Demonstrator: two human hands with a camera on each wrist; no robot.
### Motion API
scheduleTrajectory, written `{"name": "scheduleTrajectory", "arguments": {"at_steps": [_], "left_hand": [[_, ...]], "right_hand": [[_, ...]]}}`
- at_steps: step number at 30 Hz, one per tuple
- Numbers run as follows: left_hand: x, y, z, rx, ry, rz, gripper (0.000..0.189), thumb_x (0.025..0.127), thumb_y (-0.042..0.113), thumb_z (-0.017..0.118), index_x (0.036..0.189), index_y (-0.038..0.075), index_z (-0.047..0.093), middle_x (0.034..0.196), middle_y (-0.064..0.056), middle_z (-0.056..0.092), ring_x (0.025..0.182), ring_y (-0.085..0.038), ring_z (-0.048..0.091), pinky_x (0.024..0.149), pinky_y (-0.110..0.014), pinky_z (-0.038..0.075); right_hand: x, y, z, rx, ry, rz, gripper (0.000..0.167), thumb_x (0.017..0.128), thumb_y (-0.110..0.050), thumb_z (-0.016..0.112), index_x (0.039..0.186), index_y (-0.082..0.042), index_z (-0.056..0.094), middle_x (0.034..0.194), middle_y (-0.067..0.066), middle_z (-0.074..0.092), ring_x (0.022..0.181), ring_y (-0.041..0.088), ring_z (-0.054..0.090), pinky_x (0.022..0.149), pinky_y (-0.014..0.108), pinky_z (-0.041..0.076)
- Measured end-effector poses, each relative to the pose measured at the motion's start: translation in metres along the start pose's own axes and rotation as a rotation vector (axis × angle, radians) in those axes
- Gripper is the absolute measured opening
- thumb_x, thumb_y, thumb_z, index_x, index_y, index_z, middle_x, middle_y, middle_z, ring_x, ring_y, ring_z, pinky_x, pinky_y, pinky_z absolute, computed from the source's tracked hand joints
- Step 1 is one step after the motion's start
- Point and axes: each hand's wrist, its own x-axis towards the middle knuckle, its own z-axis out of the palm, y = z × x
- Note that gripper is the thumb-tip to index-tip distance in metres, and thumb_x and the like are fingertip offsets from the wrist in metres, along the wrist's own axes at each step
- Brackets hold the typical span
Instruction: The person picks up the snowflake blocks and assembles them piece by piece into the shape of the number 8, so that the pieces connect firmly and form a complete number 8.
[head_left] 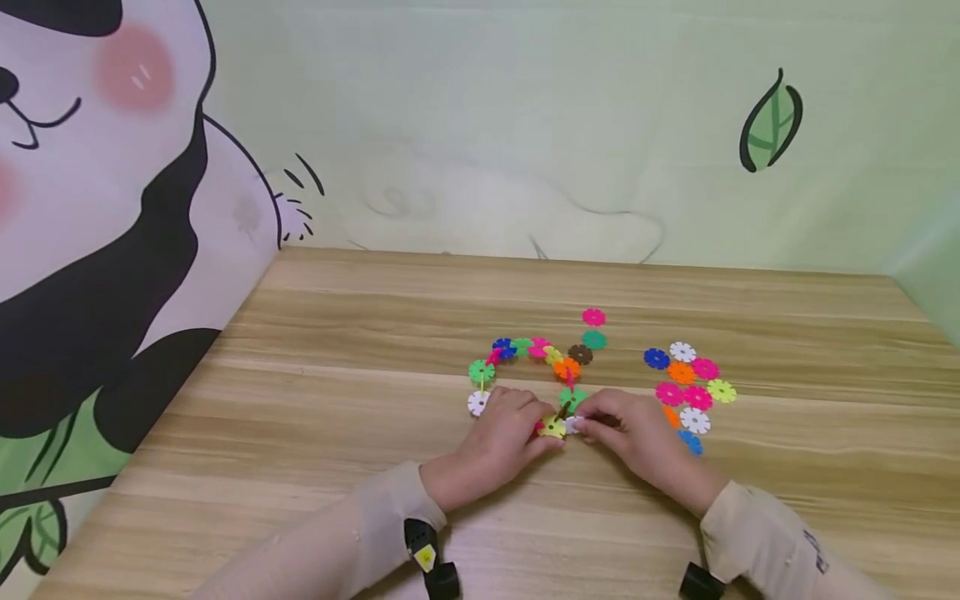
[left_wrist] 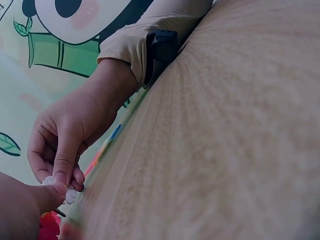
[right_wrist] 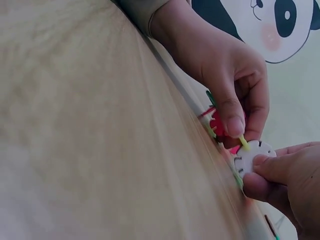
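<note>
I pinch a yellow disc (head_left: 552, 428) between the thumb and fingers of my left hand (head_left: 512, 429), and a white disc (right_wrist: 245, 162) between the thumb and fingers of my right hand (head_left: 633, 433). Both grips are narrow, and the yellow disc's edge meets the white disc's rim, though I can't tell how far the notches have slid together. We're at the middle of the table (head_left: 337, 333), well away from its left edge.

Beyond my fingers, toward the far edge, curves an arc of colourful discs (head_left: 521, 347). A green disc (head_left: 573, 402) sits just past my right fingertips; at the other end, a second white disc (head_left: 477, 404) lies beside my left hand. A brown disc (head_left: 581, 355), a teal disc (head_left: 594, 339) and a pink disc (head_left: 593, 317) trail toward the far edge. Toward the right edge lies a cluster of mixed discs (head_left: 697, 397).
</note>
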Motion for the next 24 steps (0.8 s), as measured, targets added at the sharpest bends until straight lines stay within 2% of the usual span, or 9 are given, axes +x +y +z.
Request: {"name": "scheduleTrajectory", "arguments": {"at_steps": [9,15,18,24], "left_hand": [[-0.0012,-0.0009,-0.0002,-0.028,0.003,-0.011,0.039,0.086,0.038,0.069,0.111,0.007,0.069,0.093,-0.001,0.069,0.089,-0.014,0.06,0.09,-0.03,0.041],[-0.0016,-0.0016,-0.0014,-0.088,-0.004,-0.054,0.038,0.086,0.035,0.07,0.111,0.007,0.069,0.099,-0.003,0.07,0.093,-0.015,0.062,0.091,-0.032,0.041],[-0.0017,-0.0018,-0.0018,-0.099,-0.009,-0.066,0.036,0.086,0.034,0.07,0.11,0.007,0.069,0.101,-0.003,0.071,0.096,-0.016,0.063,0.091,-0.033,0.041],[-0.0003,-0.0009,-0.0028,-0.12,0.004,-0.052,0.037,0.086,0.035,0.07,0.11,0.007,0.069,0.102,-0.004,0.071,0.096,-0.016,0.063,0.091,-0.033,0.042]], "right_hand": [[-0.0019,-0.0029,0.0034,-0.008,0.031,0.013,0.004,0.086,-0.011,0.069,0.088,-0.014,0.071,0.084,-0.006,0.069,0.072,-0.002,0.059,0.07,0.02,0.055],[0.0008,0.0003,0.0019,-0.12,0.028,-0.085,0.006,0.087,-0.011,0.069,0.089,-0.017,0.069,0.083,-0.008,0.066,0.075,-0.001,0.056,0.07,0.022,0.053],[0.0012,0.0001,0.0015,-0.151,0.017,-0.086,0.006,0.087,-0.012,0.068,0.09,-0.017,0.069,0.085,-0.006,0.066,0.077,0.0,0.056,0.071,0.023,0.053],[-0.0009,-0.0028,0.0031,-0.055,0.049,-0.027,0.005,0.087,-0.008,0.068,0.089,-0.013,0.069,0.084,-0.003,0.067,0.071,-0.001,0.059,0.067,0.02,0.055]]}}
